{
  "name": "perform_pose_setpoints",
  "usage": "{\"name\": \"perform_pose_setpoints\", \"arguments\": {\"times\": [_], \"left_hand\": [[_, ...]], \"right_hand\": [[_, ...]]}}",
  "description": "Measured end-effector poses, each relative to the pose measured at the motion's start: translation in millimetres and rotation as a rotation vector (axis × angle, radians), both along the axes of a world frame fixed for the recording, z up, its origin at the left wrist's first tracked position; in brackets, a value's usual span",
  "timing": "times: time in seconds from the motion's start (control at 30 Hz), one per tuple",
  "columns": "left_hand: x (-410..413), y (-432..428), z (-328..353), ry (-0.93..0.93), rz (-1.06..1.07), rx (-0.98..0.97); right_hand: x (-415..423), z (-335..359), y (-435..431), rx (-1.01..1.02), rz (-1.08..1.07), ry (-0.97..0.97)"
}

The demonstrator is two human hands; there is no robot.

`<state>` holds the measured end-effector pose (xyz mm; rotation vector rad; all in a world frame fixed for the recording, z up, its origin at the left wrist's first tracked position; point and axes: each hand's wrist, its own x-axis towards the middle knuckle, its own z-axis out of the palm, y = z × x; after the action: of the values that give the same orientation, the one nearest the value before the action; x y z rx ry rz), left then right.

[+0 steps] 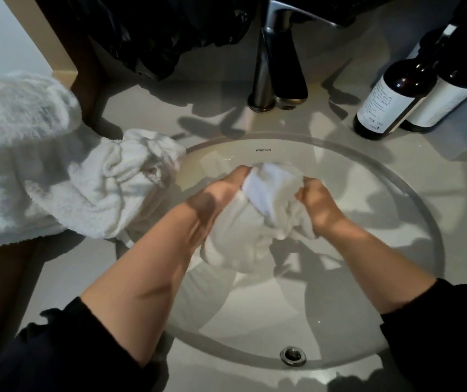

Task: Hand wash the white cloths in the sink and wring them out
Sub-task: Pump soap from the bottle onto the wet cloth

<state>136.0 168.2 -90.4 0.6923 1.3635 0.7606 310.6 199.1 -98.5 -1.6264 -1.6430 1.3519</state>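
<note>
Gripping a white cloth point(255, 222) over the sink point(368, 284), left hand point(212, 200) and right hand point(319, 206) fingers clenched.
Towels point(57, 179) heaped left; tap point(274, 66) and bottles point(390, 100) far side.

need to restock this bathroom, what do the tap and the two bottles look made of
Tap: likely metal, brushed grey finish with soft highlights. Bottles: dark brown glass or glossy plastic, cannot tell which; sharp glints, matte white labels.
</note>
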Motion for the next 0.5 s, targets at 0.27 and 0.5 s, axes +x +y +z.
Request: {"name": "perform_pose_setpoints", "arguments": {"times": [0.27, 0.5], "left_hand": [[-19, -4, -26, 1.322, -0.519, 0.168], [-5, -24, -54, 1.473, -1.107, 0.03]], "right_hand": [[36, -17, 15, -0.1, 0.141, -0.737], [12, -43, -24, -0.161, 0.612, -0.842]]}}
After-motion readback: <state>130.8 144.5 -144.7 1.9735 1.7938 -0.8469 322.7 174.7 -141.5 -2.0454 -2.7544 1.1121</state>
